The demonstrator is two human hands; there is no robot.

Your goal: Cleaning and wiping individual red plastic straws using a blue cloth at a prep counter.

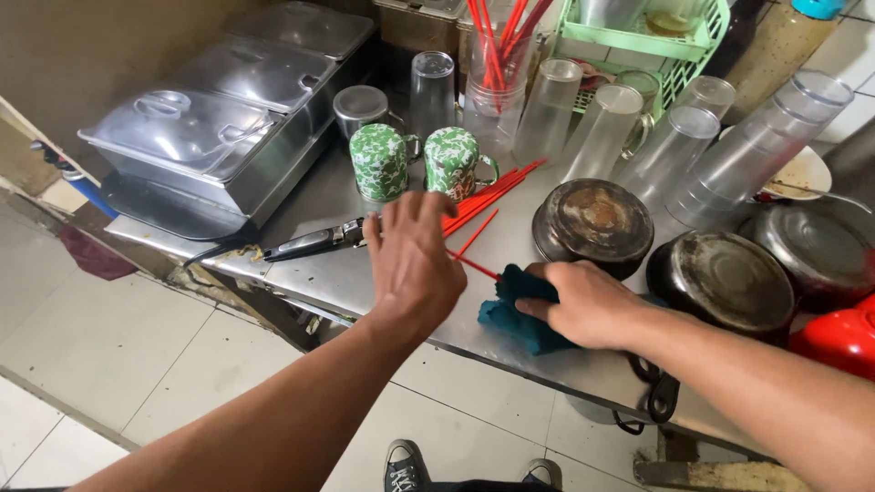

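Two hands work: right hand (588,305) grips the cloth (515,310); left hand (415,260), open and empty, hovers over chopsticks (483,202). Best press the cloth flat.

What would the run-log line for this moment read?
left hand: open, over loose red chopsticks | right hand: pressing crumpled teal cloth | surface: steel counter | nearby: two green patterned mugs, upturned metal pots

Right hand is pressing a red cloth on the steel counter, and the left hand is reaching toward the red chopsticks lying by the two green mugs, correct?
Not quite: the cloth under the right hand is dark teal, not red, as the head view shows. The rest holds: it lies on the steel counter, and the left hand reaches toward the red chopsticks by the two green mugs.
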